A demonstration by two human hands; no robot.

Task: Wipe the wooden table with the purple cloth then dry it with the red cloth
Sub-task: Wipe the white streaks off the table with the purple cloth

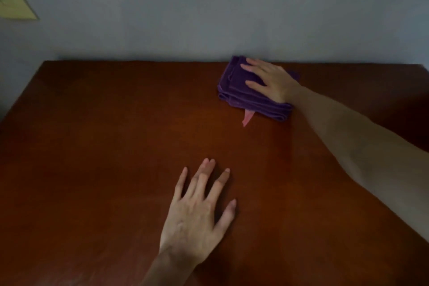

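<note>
A yellowish plate (16, 2) sits on the wall (209, 7) at the far left. Below it the wooden table (104, 123) fills the view, its back edge against the wall.

Near the middle front, the left hand (199, 216) lies palm down on the bare wood, fingers straight and spread, holding nothing. It looks like a brace for the reach.

To the right and far back, the purple cloth (239, 90) lies folded into a thick pad, close to the back edge. A small pink tag (248, 119) sticks out from under its near side. The right hand (271, 81) presses flat on top of the cloth, fingers extended rather than curled round it, the arm stretched across from the right.

The wiping step seems to be in hand, with the cloth at the far right part of the top. No wet streaks show in the dim light, so I cannot tell how much of the wood is already wiped. The red cloth is not in view, so drying appears to be still ahead.
</note>
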